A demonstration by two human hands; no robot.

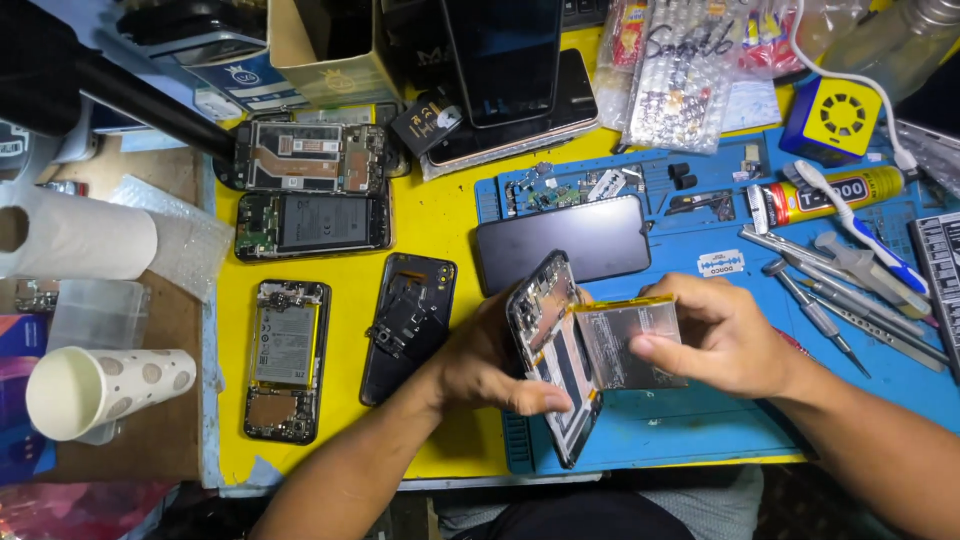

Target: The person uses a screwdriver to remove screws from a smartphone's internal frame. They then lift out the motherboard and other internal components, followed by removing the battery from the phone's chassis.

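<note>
The left hand (490,365) clasps one opened black phone frame (545,350), tilted on edge over the blue work mat (700,420), thumb across its lower face and fingers behind. The right hand (720,335) pinches one flat silver battery with yellow-edged wrapping (625,345) between thumb and fingers, its left edge touching the frame's inner side. Just beyond the grip lies one dark glass screen panel (560,243). Left of the grip, on the yellow mat (450,230), lie four more opened phones: two side by side near the left forearm (288,360) (408,325), two farther up (312,222) (310,157). Right of the grip lie several metal screwdrivers (815,310) and one yellow glue tube (825,195).
</note>
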